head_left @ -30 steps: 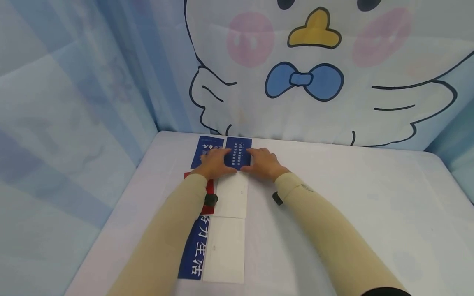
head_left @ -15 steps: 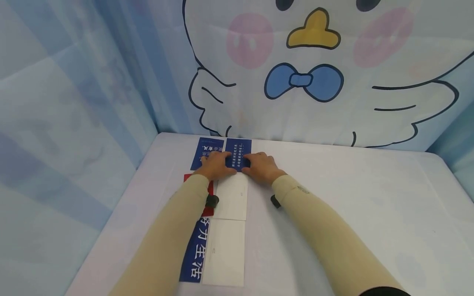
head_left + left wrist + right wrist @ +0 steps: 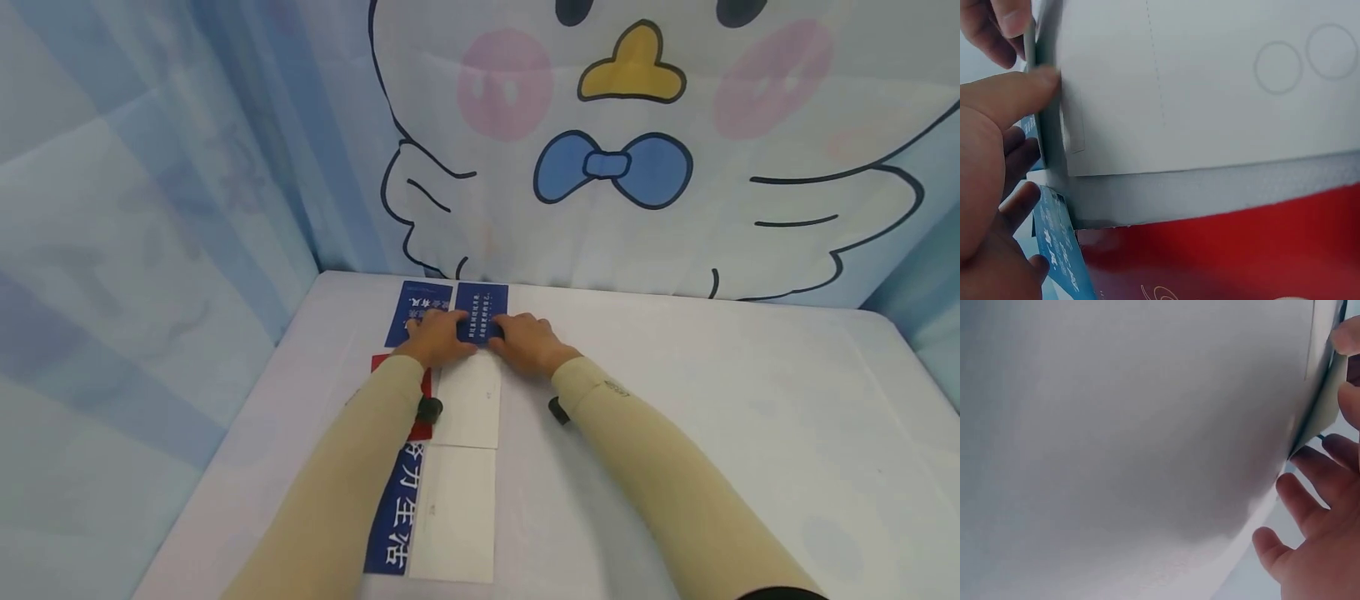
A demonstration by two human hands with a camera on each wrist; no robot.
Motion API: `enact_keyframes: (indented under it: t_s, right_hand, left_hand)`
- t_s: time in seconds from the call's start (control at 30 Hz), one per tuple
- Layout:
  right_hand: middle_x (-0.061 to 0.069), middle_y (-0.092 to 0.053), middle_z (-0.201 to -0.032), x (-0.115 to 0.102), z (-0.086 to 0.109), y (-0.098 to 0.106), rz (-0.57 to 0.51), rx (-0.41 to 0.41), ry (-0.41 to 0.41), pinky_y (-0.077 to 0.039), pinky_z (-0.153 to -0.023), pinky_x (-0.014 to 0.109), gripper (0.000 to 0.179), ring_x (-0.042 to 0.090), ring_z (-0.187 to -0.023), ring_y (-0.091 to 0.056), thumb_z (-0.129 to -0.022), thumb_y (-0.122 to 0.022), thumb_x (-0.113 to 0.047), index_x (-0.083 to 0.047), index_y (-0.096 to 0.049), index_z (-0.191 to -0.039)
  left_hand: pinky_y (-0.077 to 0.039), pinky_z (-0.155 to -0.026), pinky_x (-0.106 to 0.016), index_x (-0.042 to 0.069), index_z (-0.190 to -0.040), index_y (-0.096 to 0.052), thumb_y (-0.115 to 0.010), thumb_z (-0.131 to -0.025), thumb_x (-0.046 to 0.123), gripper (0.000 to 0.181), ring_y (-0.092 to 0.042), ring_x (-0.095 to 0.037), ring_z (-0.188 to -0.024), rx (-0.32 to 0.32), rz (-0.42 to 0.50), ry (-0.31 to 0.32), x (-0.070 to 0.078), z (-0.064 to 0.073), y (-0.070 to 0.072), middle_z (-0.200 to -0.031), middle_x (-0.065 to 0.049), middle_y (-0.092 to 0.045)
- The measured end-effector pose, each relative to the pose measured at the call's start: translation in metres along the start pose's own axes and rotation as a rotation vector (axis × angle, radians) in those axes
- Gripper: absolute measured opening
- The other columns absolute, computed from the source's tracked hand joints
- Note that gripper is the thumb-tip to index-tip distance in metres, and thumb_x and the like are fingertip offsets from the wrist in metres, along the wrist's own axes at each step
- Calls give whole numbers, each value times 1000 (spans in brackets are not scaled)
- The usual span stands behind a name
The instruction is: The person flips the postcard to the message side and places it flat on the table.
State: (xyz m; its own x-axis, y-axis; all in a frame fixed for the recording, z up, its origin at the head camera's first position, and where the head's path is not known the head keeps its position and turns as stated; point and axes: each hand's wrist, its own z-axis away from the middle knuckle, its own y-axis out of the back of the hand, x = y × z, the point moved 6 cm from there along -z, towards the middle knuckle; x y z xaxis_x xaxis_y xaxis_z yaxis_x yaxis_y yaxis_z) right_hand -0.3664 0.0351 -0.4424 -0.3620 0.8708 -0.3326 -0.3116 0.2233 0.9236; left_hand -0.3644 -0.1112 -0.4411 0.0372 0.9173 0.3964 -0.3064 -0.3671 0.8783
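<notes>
In the head view, a dark blue postcard [image 3: 480, 310] with white vertical writing lies at the table's back edge, between my two hands. My left hand [image 3: 437, 336] touches its left side, with the thumb at its near left corner. At its right side, my right hand [image 3: 527, 342] has its thumb by the near right corner. Both hands keep their fingers loosely extended. Directly below is a white-backed postcard [image 3: 470, 404]; the left wrist view shows circles and a dotted line on it. Another blue postcard [image 3: 420, 302] sits to the left, partly covered by my left hand.
A red postcard [image 3: 422, 425] is mostly under the left sleeve. Nearer to me are a blue postcard [image 3: 392, 533] with large white characters and a second white-backed postcard [image 3: 453, 512]. The white table [image 3: 712, 433] extends right, with a printed curtain [image 3: 615, 233] behind.
Over the last second the right hand has shifted slightly toward me along the card's edge. The left hand stays at the other side, and the cards keep their layout.
</notes>
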Motion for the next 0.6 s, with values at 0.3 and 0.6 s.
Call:
enact_keyframes:
  t_s: [0.3, 0.6]
  right_hand:
    - [21, -48, -148, 1, 2, 3, -63, 11, -40, -32, -111, 55, 62, 40, -136, -44, -102, -54, -35, -5, -37, -154]
    - [13, -65, -130, 7, 7, 20, -168, 189, -65, -40, -107, 49, 51, 34, -124, -56, -96, -56, -9, -4, -47, -146]
  left_hand:
    - [-9, -115, -65, 12, -145, -54, -62, -95, 29, 53, -32, -36, -142, 83, -35, -61, 3, 0, 1, -147, -17, -49]
    - [-13, -112, -57, 13, -142, -55, -68, -91, 15, 52, -45, -28, -127, 198, 34, -108, 5, 11, 14, -124, -5, -65]
